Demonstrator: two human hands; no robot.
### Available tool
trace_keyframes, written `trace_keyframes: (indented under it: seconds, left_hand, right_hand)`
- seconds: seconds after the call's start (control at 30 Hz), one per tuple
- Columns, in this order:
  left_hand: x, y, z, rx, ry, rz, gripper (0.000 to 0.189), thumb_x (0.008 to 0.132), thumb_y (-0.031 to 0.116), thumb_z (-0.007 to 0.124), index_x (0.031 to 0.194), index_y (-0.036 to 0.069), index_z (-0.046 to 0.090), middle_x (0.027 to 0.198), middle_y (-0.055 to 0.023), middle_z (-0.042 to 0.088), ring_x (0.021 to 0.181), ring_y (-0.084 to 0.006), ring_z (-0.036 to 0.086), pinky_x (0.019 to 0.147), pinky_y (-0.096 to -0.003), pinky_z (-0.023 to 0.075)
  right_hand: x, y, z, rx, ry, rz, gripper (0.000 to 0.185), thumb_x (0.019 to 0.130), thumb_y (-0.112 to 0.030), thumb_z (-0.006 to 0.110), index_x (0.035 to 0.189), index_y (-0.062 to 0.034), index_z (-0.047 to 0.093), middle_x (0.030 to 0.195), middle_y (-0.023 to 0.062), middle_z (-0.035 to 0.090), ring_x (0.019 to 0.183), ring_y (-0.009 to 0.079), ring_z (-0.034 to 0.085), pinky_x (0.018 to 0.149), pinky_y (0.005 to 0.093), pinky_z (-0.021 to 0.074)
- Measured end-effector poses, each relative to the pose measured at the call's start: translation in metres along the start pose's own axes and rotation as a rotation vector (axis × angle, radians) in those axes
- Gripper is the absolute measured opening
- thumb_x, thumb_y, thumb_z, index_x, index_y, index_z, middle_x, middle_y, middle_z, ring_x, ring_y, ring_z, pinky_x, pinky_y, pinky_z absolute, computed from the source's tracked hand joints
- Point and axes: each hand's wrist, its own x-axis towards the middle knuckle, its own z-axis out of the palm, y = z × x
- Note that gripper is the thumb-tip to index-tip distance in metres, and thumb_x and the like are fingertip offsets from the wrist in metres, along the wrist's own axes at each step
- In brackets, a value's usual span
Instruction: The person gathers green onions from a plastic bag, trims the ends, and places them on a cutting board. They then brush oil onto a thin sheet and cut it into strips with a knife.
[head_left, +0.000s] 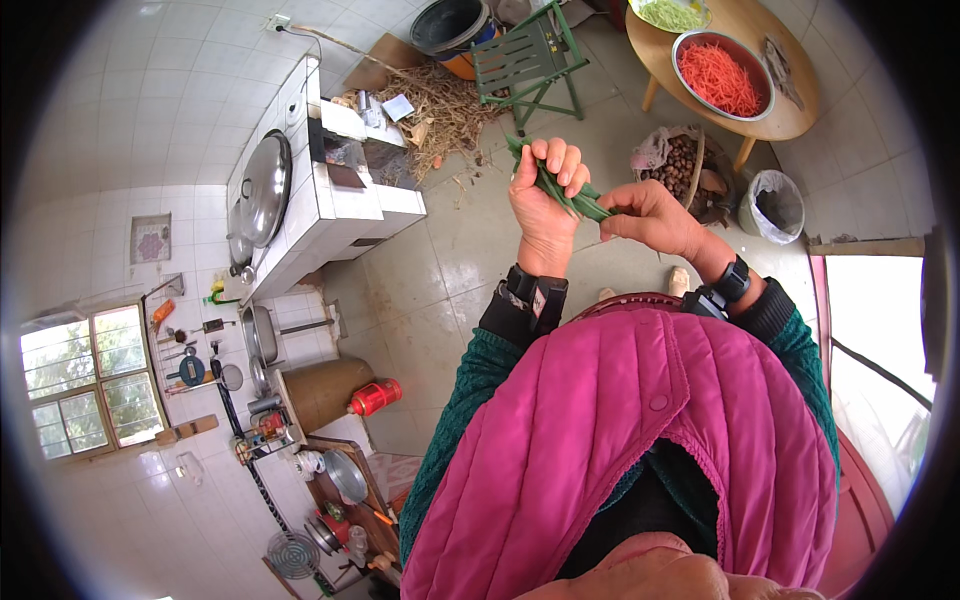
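A small bunch of long green leaves (556, 189) is held up in front of my chest, above the tiled floor. My left hand (547, 191) is closed around the upper part of the bunch, with leaf tips poking out past the thumb. At the other end, my right hand (651, 217) pinches the leaves between thumb and fingers. Its remaining fingers are curled, and the palm is hidden. Both wrists wear black straps with small devices.
A round wooden table (795, 112) bears a metal bowl of shredded carrot (720, 79) and a dish of pale green shreds (675, 13). Nearby stand a basket of nuts or small tubers (671, 161), a lined bin (772, 206) and a green folding chair (525, 60). A tiled stove (337, 202) stands left.
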Motion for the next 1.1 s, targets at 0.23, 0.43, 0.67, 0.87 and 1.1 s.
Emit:
trace_keyframes:
  seconds: [0.23, 0.43, 0.67, 0.87, 1.1]
  left_hand:
    - [-0.001, 0.002, 0.000, -0.042, 0.061, 0.029, 0.024, 0.100, 0.025, 0.048, 0.085, 0.008, 0.053, 0.081, -0.0042, 0.050, 0.073, -0.0176, 0.045, 0.066, -0.0300, 0.0398]
    - [-0.001, -0.010, -0.003, 0.030, 0.138, 0.011, 0.025, 0.101, 0.028, 0.045, 0.087, 0.010, 0.054, 0.086, -0.0032, 0.053, 0.081, -0.0176, 0.049, 0.084, -0.0345, 0.0404]
    - [-0.001, -0.014, -0.005, -0.031, 0.200, 0.012, 0.025, 0.100, 0.030, 0.049, 0.086, 0.011, 0.054, 0.084, -0.0038, 0.055, 0.077, -0.0194, 0.050, 0.092, -0.0404, 0.0408]
    - [-0.002, -0.011, -0.004, 0.021, 0.181, -0.024, 0.027, 0.101, 0.033, 0.047, 0.086, 0.011, 0.053, 0.083, -0.0043, 0.055, 0.077, -0.0200, 0.051, 0.097, -0.0431, 0.0401]
    - [-0.004, -0.013, -0.006, 0.274, 0.134, -0.039, 0.028, 0.101, 0.035, 0.046, 0.088, 0.012, 0.053, 0.082, -0.0049, 0.057, 0.079, -0.0214, 0.054, 0.100, -0.0467, 0.0385]
  right_hand:
    - [-0.006, -0.006, 0.001, 0.172, -0.051, -0.061, 0.030, 0.088, -0.004, 0.065, 0.116, 0.0030, 0.063, 0.087, 0.0029, 0.068, 0.079, 0.0069, 0.060, 0.070, 0.0237, 0.0477]
    - [-0.003, -0.010, 0.001, 0.162, 0.028, -0.189, 0.033, 0.091, -0.005, 0.063, 0.123, 0.0022, 0.061, 0.085, 0.0031, 0.066, 0.079, 0.0091, 0.060, 0.074, 0.0254, 0.0488]
    - [0.000, -0.006, -0.003, -0.158, 0.042, -0.300, 0.022, 0.094, -0.014, 0.059, 0.111, -0.0014, 0.066, 0.073, 0.0026, 0.062, 0.072, 0.0079, 0.058, 0.067, 0.0259, 0.0480]
    - [0.007, -0.010, 0.000, -0.223, 0.052, -0.171, 0.024, 0.096, -0.022, 0.058, 0.084, -0.0022, 0.065, 0.062, -0.0001, 0.059, 0.061, 0.0047, 0.052, 0.055, 0.0247, 0.0419]
    - [0.014, -0.003, -0.001, -0.075, 0.022, 0.037, 0.030, 0.096, -0.029, 0.060, 0.081, -0.0036, 0.065, 0.062, -0.0012, 0.060, 0.057, 0.0035, 0.049, 0.052, 0.0228, 0.0386]
